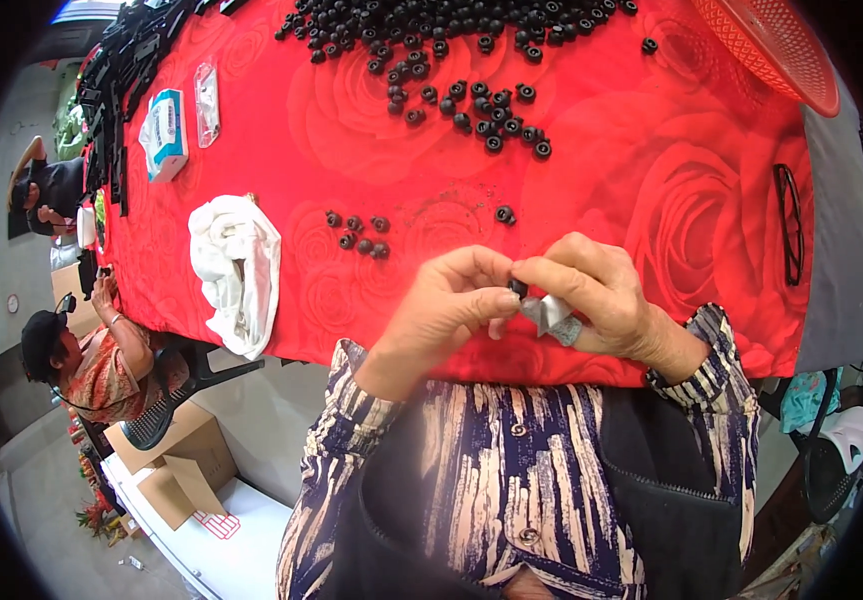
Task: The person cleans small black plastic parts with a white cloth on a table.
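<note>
Both of my hands meet over the near edge of the red tablecloth (pixel 336 300). My left hand (pixel 441 305) pinches a small black knob-like part (pixel 518 288) between thumb and fingers. Against that same part press the fingertips of my right hand (pixel 601 295), which also has a crumpled grey-white scrap (pixel 554 318) tucked under its fingers; its material is unclear. Just beyond my hands lies a single black part (pixel 504 215) of similar shape. A small group of black parts (pixel 364 242) sits to the left, near dark crumbs (pixel 456 210).
A big pile of black parts (pixel 441 20) covers the far side. White cloth (pixel 231 270), a tissue box (pixel 165 140) and a clear plastic case (pixel 207 105) lie left. Glasses (pixel 789 225) and a red basket (pixel 781 55) are right. A co-worker (pixel 101 345) sits at the left edge.
</note>
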Demonstrator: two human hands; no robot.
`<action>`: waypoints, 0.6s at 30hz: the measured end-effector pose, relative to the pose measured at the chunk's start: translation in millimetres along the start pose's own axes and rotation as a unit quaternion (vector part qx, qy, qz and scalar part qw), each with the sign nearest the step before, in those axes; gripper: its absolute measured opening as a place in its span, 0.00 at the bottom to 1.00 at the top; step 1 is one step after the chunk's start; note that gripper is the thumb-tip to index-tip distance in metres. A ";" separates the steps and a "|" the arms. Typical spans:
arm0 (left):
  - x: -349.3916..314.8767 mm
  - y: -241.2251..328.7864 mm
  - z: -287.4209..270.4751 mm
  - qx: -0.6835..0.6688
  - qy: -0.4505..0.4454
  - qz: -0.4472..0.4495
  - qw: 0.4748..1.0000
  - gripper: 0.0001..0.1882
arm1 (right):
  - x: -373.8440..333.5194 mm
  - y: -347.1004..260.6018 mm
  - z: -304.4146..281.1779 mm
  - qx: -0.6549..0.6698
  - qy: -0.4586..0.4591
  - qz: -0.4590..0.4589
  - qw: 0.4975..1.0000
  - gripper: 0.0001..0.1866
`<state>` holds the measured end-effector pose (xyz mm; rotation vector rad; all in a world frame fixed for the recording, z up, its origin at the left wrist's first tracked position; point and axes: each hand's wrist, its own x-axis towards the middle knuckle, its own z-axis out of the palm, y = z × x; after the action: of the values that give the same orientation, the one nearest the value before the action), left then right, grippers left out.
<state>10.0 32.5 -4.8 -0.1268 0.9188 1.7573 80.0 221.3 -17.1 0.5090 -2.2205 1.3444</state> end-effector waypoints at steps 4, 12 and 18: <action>-2.1 -10.8 -5.0 -0.062 -0.018 -0.033 0.997 0.12 | -1.5 -0.8 -0.1 0.067 -0.051 0.029 0.996 0.21; -14.6 -4.5 -4.0 -0.047 -0.017 -0.128 0.991 0.12 | -1.2 -4.2 -0.5 0.118 -0.093 0.047 0.988 0.18; -8.0 -10.3 -8.1 -0.024 -0.027 -0.089 0.995 0.10 | -1.8 2.0 -2.5 0.109 -0.093 0.032 0.989 0.18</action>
<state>19.1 22.3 -11.7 -0.1862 0.8028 1.6097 80.8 224.5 -18.5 0.6709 -2.2651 1.6444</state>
